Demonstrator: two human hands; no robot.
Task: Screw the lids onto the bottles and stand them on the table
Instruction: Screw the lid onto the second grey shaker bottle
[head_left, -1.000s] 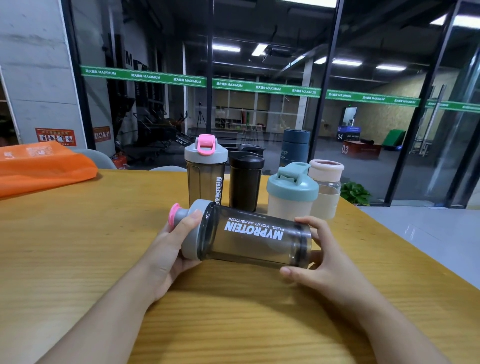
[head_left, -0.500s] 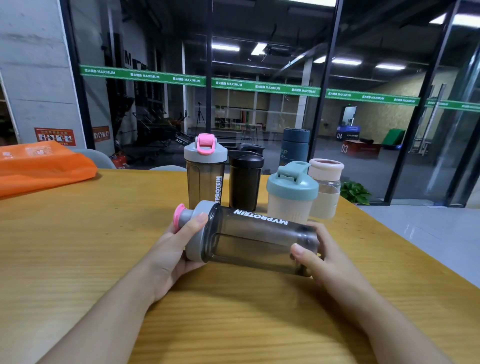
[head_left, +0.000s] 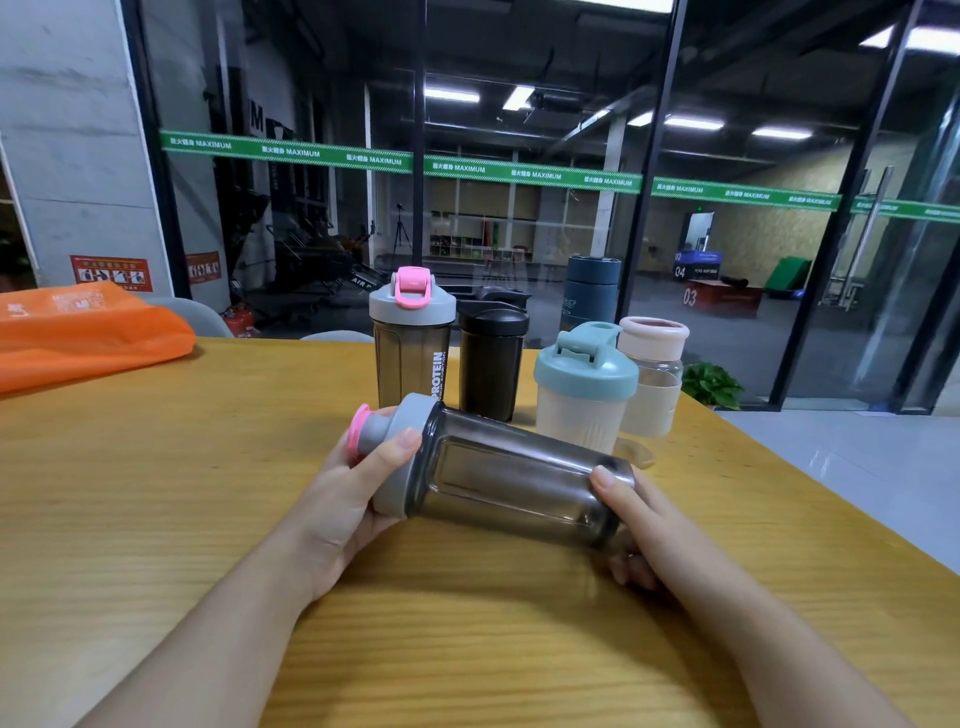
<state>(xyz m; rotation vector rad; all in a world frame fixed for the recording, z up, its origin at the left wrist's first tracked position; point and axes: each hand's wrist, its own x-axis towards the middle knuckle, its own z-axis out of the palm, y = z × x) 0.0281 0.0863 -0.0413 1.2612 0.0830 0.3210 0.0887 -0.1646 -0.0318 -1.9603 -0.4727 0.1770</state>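
A smoky grey shaker bottle (head_left: 509, 483) lies on its side just above the wooden table (head_left: 156, 519), its grey lid (head_left: 400, 457) with a pink cap pointing left. My left hand (head_left: 348, 499) grips the lid, thumb over its rim. My right hand (head_left: 639, 525) holds the bottle's base end, thumb on top and fingers underneath. Behind it stand several lidded bottles: a grey one with a pink flip cap (head_left: 413, 343), a black one (head_left: 491, 358), a frosted one with a teal lid (head_left: 584, 389) and a clear one with a beige lid (head_left: 652, 374).
An orange bag (head_left: 88, 332) lies at the table's far left. The table's right edge runs diagonally beside my right arm, with a pale floor beyond. A glass wall stands behind the table, and a potted plant (head_left: 711, 384) sits past the far right corner.
The bottle has turned about its long axis, so the white lettering has rolled out of sight. Its lid end has lifted slightly, and my right thumb now sits on top of the base.
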